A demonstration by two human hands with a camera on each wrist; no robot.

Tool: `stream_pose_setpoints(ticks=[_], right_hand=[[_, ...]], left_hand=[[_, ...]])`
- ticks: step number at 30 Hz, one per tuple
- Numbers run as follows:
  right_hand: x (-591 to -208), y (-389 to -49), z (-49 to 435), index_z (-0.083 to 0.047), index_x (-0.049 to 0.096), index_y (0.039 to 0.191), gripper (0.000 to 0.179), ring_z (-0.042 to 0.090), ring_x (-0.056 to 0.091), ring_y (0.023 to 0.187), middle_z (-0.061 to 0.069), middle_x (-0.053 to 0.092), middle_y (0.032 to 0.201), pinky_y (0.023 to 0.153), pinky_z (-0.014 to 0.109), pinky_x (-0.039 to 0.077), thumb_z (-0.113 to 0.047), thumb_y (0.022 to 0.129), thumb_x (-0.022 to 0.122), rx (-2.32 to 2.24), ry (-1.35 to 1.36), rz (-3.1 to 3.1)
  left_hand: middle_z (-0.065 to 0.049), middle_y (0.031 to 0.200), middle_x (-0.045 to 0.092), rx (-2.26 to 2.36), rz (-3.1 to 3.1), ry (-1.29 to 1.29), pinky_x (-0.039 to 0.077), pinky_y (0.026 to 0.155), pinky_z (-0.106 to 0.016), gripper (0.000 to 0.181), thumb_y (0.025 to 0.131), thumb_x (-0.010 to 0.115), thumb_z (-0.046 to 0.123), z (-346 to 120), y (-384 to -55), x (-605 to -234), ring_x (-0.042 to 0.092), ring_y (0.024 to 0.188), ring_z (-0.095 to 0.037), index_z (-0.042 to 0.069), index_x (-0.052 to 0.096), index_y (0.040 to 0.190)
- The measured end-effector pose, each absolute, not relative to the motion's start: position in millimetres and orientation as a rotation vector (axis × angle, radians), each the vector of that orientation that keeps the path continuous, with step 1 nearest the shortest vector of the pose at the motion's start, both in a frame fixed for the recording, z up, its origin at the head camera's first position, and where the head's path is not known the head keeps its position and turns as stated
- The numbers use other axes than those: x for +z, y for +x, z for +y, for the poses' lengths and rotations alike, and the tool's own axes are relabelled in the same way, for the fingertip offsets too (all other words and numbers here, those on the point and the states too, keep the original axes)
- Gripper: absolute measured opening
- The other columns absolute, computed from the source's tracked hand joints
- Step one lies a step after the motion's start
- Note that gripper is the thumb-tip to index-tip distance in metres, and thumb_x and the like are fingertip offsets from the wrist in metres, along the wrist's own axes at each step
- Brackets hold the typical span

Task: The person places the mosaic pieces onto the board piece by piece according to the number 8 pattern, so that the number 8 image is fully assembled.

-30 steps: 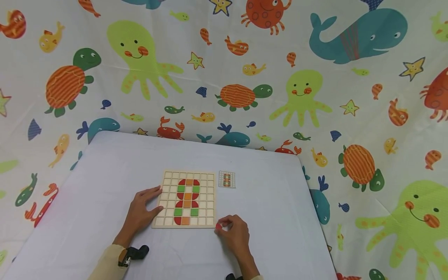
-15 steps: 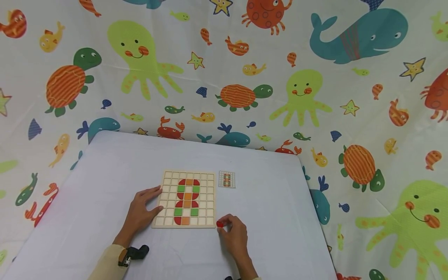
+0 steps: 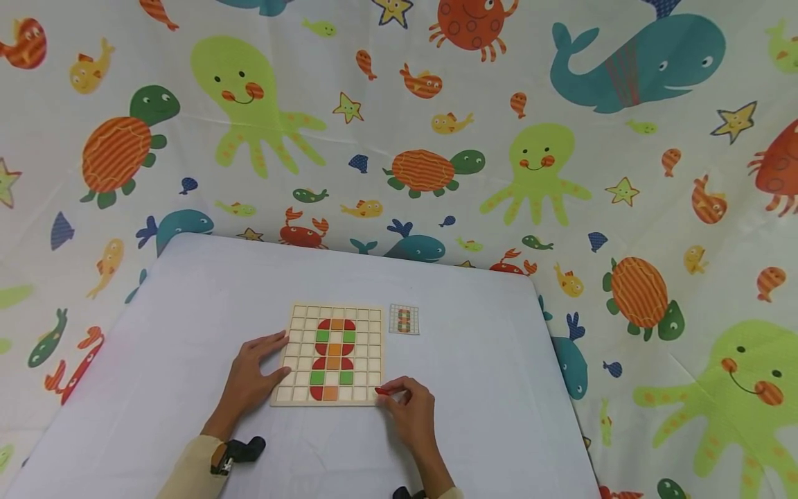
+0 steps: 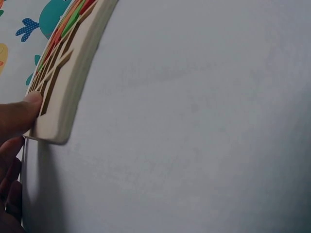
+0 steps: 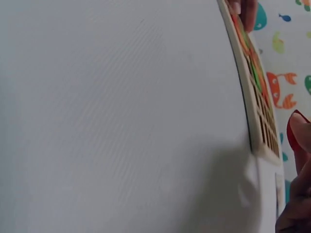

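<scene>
- While the left hand (image 3: 249, 378) lies flat with straight fingers against the left edge of the wooden grid board (image 3: 332, 354), steadying it on the table (image 3: 187, 312), the right hand (image 3: 408, 412) pinches a small red piece (image 3: 382, 391) between thumb and fingertips.
- That red piece sits just at the board's lower right corner, touching or nearly touching the rim; I cannot tell which.
- Most of the figure looks built already: red, green and orange tiles fill the middle columns in two stacked shapes.
- Beside the board's top right corner lies a small pattern card (image 3: 404, 319) showing the same design.
- Judging by the bottom row, one cell right of the orange tile looks unfilled, so little seems left.
</scene>
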State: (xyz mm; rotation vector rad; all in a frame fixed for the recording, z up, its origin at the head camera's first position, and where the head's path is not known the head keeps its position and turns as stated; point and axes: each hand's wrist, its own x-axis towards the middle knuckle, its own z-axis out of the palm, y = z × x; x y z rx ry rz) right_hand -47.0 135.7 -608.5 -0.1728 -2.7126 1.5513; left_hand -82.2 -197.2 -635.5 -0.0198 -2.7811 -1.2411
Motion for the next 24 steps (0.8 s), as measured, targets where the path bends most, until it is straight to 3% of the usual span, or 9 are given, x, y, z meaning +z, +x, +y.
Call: stream_pose_setpoints(ticks=[15,24], right_hand=[[-600,-52,104,-0.038,0.081,0.102,0.027,0.01,0.053,0.084,-0.008,0.064,0.102,0.07,0.019,0.046,-0.012,0.098,0.075,1.704,-0.02,-2.795],[-599,-56,90,-0.03,0.081,0.099,0.015,0.009,0.052,0.085,-0.005,0.065,0.101,0.07,0.018,0.045,-0.016,0.097,0.076,1.715,0.046,-2.808]], left_hand=[[-0.018,0.158,0.057,-1.228,-2.759,-0.038,0.037,0.116,-0.073,0.064,0.088,0.085,0.011,-196,-82,-637,0.043,0.144,-0.043,0.004,0.061,0.148],[-0.019,0.158,0.056,-1.238,-2.773,-0.022,0.036,0.116,-0.073,0.064,0.089,0.084,0.011,-196,-82,-635,0.042,0.144,-0.043,0.003,0.061,0.148]])
